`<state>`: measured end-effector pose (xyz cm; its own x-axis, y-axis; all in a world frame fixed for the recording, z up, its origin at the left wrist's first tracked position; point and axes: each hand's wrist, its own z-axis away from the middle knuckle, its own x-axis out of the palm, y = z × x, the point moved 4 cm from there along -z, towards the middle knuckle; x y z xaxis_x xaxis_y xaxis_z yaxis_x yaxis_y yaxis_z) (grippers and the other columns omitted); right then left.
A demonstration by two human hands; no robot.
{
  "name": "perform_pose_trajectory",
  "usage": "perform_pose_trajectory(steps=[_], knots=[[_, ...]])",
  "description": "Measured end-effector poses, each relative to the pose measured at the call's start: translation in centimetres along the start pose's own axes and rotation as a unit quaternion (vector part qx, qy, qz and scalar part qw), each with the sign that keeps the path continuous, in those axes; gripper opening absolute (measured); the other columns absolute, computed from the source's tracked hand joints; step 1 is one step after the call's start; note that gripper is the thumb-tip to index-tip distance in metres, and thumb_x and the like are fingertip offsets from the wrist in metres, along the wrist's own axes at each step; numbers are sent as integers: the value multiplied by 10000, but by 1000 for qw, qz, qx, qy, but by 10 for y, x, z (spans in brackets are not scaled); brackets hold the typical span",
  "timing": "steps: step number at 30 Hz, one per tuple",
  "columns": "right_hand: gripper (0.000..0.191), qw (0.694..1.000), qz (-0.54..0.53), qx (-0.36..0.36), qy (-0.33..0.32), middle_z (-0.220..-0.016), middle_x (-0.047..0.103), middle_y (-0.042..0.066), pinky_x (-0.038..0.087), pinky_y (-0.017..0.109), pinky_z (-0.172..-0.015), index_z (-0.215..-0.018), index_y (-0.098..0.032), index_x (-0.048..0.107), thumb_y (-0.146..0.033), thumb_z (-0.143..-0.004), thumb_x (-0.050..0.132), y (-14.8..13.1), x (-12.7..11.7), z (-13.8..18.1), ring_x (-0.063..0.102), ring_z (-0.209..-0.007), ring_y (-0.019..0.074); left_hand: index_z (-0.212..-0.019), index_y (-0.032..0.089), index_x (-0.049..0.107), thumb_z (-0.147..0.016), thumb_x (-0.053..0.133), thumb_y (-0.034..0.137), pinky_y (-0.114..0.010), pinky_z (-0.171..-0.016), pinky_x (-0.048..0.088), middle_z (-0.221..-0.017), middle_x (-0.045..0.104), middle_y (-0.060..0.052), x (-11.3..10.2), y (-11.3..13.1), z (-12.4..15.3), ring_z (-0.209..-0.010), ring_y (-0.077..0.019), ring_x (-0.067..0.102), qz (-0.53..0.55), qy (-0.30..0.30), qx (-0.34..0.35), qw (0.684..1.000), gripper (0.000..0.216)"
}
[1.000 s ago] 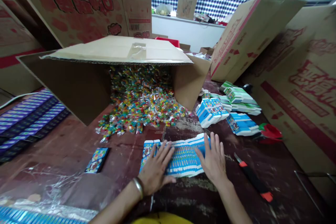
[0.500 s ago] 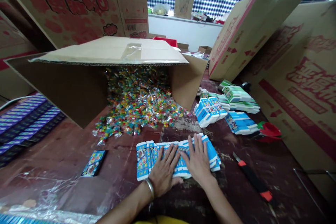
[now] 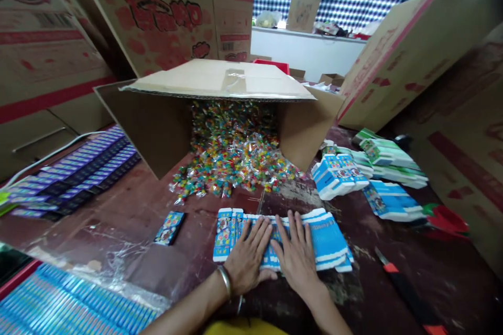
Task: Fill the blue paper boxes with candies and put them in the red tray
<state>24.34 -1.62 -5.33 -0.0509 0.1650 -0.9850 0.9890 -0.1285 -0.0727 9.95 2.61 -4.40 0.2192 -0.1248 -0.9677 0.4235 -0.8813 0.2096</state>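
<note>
Left hand (image 3: 249, 259), right hand (image 3: 296, 256): spread, palms pressed flat on fanned blue cartons (image 3: 328, 235), grasping nothing. Likely light, thin, slick card; best squeezed from the 2 ends.

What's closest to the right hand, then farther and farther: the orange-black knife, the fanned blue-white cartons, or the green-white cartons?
1. Fanned row of blue-white flat cartons: under the right hand, touching.
2. Orange-and-black utility knife: on the table to its right.
3. Stack of green-white cartons: far back on the right.
</note>
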Motion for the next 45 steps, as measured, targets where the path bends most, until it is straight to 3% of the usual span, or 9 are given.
perform_pose_trajectory(steps=[5, 9, 12, 18, 33, 36, 39, 42, 45], knots=[[570, 999, -36, -27, 6, -1500, 301, 103, 220, 524, -1081, -1420, -229, 365, -468, -906, 431, -8, -13, -17, 230, -1374, 331, -1478, 124, 49, -799, 304, 726, -495, -1142, 73, -1554, 134, -129, -16, -9, 15, -1425, -318, 88, -2, 17, -37, 999, 943], [394, 986, -152, -61, -7, -1228, 584, 75, 425, 332, -942, -1306, -244, 522, -331, -949, 380, -39, -31, -55, 530, -1110, 221, -1481, 132, 34, -864, 355, 617, -508, -1139, 112, -1545, 172, -141, -27, -36, 50, -1421, -318, 118, -37, 67, -177, 981, 848], [324, 975, -185, -115, -38, -1033, 643, 43, 440, 278, -888, -1174, -262, 628, -270, -952, 391, -79, -31, -87, 568, -988, 184, -1479, 120, 2, -884, 372, 568, -543, -1116, 168, -1525, 221, -180, -17, -55, 77, -1412, -331, 158, -71, 98, -267, 956, 832], [254, 970, -153, -175, -71, -910, 654, 23, 422, 269, -863, -911, -280, 738, -328, -922, 489, -128, -15, -123, 563, -930, 173, -1480, 129, 0, -882, 362, 576, -563, -1102, 194, -1507, 268, -192, 3, -62, 94, -1399, -342, 200, -91, 117, -298, 943, 829], [302, 957, -196, -199, -79, -1218, 615, 31, 419, 299, -937, -1184, -281, 619, -324, -911, 497, -123, -25, -108, 495, -1129, 194, -1481, 125, 31, -904, 387, 496, -579, -1090, 218, -1496, 292, -199, 6, -56, 94, -1388, -345, 233, -74, 130, -318, 936, 772], [217, 949, -261, -160, -75, -1056, 675, 46, 430, 296, -910, -1009, -248, 692, -283, -896, 510, -119, -26, -104, 562, -1033, 192, -1481, 127, 46, -890, 414, 505, -565, -1077, 260, -1480, 325, -201, -10, -52, 91, -1368, -354, 280, -57, 148, -322, 934, 792], [209, 928, -349, -105, -82, -802, 688, 29, 477, 250, -748, -818, -191, 686, -272, -884, 505, -114, -26, -101, 631, -770, 154, -1474, 130, 107, -875, 455, 497, -488, -1031, 373, -1425, 418, -188, -30, -48, 84, -1281, -328, 428, 1, 157, -328, 932, 784], [254, 891, -438, -54, -104, -593, 631, -6, 454, 201, -521, -767, -157, 642, -334, -875, 497, -109, -25, -99, 579, -512, 113, -1430, 170, 270, -857, 508, 456, -418, -929, 476, -1287, 565, -154, -46, -49, 78, -1111, -293, 576, 60, 144, -359, 920, 683], [326, 851, -508, -16, -130, -484, 563, -33, 389, 183, -384, -778, -142, 621, -419, -873, 480, -101, -29, -97, 478, -368, 89, -1372, 198, 388, -845, 538, 419, -410, -937, 474, -1241, 593, -128, -58, -51, 73, -1107, -288, 576, 117, 145, -361, 914, 591]])
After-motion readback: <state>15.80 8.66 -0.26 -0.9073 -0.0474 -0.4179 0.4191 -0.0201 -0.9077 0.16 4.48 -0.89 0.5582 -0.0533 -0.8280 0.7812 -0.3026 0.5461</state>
